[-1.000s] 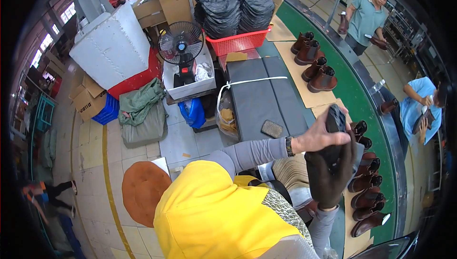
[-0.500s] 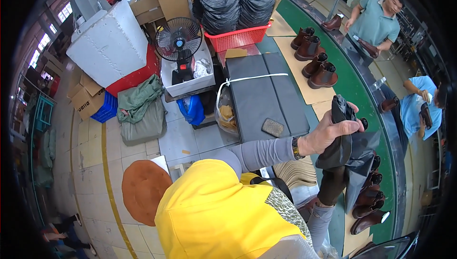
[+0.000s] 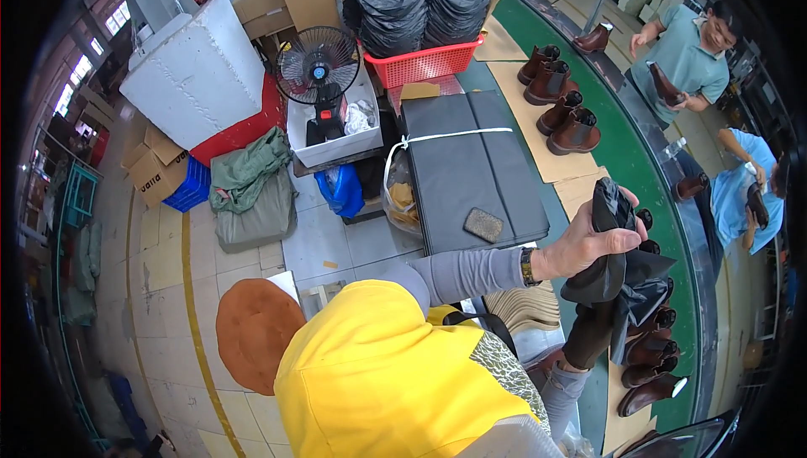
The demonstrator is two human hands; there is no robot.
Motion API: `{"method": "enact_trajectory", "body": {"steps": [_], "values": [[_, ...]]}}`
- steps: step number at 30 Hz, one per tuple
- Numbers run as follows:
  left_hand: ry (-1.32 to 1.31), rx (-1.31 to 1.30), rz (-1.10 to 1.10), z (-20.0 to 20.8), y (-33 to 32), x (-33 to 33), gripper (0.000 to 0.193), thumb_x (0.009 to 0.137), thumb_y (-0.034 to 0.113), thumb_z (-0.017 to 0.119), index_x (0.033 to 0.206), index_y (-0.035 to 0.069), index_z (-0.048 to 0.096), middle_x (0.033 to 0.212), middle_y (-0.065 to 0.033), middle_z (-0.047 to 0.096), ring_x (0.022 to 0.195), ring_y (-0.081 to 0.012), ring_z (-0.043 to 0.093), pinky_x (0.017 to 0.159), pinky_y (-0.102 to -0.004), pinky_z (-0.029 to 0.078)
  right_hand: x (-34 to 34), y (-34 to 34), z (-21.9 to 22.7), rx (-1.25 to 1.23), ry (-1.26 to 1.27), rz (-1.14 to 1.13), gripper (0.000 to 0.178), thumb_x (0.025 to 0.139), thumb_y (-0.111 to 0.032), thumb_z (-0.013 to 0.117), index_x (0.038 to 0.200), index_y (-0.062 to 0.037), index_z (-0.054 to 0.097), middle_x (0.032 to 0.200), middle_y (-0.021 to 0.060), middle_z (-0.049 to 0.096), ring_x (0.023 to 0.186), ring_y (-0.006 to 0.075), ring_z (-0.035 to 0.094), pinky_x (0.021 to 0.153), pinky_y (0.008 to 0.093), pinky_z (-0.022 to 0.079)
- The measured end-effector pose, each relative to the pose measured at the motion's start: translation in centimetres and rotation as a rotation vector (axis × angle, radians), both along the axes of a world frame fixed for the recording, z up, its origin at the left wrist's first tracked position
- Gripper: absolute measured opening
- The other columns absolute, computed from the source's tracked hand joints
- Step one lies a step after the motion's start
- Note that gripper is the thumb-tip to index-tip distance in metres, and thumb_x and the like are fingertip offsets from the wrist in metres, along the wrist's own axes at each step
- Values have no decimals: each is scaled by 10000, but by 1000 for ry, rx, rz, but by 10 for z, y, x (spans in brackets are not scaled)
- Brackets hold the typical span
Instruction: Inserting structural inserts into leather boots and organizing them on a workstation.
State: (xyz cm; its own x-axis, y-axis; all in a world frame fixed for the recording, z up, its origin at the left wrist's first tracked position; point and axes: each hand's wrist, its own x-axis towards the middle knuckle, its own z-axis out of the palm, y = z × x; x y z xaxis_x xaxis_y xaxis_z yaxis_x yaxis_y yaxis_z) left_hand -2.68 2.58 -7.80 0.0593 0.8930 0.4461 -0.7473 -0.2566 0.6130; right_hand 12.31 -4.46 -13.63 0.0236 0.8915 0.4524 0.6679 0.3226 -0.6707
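The black plastic bag (image 3: pixel 598 280) lies between three and four o'clock from the middle of the view, bunched up in front of the person. The left hand (image 3: pixel 580 248), bare and with a watch (image 3: pixel 528 265) at the wrist, reaches out toward three o'clock; its grip pinches the gathered upper end of the bag between thumb and fingers. The right hand (image 3: pixel 591 336), in a dark brown glove, comes in from five o'clock and meets the lower part of the bag. Its fingers are hidden by the plastic, so I cannot tell how that grip stands.

Below the left forearm, toward five o'clock, is a stack of curved tan sheets (image 3: pixel 525 305). Just right of the middle, a stack of flat dark sheets (image 3: pixel 458 176) rests on the desk (image 3: pixel 595 403), with a white cord (image 3: pixel 458 135) across it and a small grey block (image 3: pixel 483 224) on top. Brown boots (image 3: pixel 574 130) stand on cardboard at two o'clock, and more brown shoes (image 3: pixel 646 395) at four o'clock, alongside a green belt (image 3: pixel 626 126). At twelve o'clock a red basket (image 3: pixel 429 65) holds folded black plastic; a fan (image 3: pixel 319 71) stands at eleven. Beyond the belt, two co-workers, at two and three o'clock, each hold a brown shoe.
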Motion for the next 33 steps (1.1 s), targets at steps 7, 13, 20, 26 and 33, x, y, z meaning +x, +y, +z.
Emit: {"method": "enact_trajectory", "body": {"steps": [7, 13, 20, 26, 33], "values": [[20, 26, 16, -2, 1, 2, 536, 791, 234, 707, 1193, 30, 418, 990, -123, 628, 917, -156, 581, 860, -303, 448, 8, 3, -23, -84, 388, 5, 393, 716, 100, 615, 1094, -7, 629, 945, 105, 660, 787, 210, 613, 650, 299, 487], [34, 28, 20, -3, -1, 3, 548, 784, 231, 716, 1199, 34, 418, 991, -119, 626, 920, -149, 577, 864, -305, 443, 16, 3, -34, -133, 487, -9, 433, 725, 89, 627, 1145, -13, 603, 1026, 103, 641, 836, 194, 608, 671, 299, 490], [98, 98, 78, -6, 0, 6, 580, 766, 196, 743, 1213, 48, 404, 998, -104, 615, 923, -145, 576, 853, -300, 447, -4, -1, -13, 188, 612, 12, 512, 922, -88, 580, 1348, 51, 331, 1333, 189, 445, 1134, 261, 528, 897, 394, 500], [86, 118, 1, -2, -2, 0, 646, 734, 196, 775, 1223, 43, 382, 1032, -97, 595, 921, -147, 578, 860, -299, 453, 41, 13, -26, 210, -310, 38, 550, 865, -109, 662, 1350, -32, 415, 1245, 156, 547, 1158, 228, 531, 914, 378, 470], [301, 323, 115, -11, -12, 12, 718, 662, 171, 839, 1214, 46, 397, 1043, -72, 574, 993, -152, 549, 897, -313, 437, -8, 16, 27, 12, 734, 91, 387, 943, -152, 514, 1274, 40, 460, 1228, 119, 522, 1089, 212, 534, 914, 325, 449]]}}
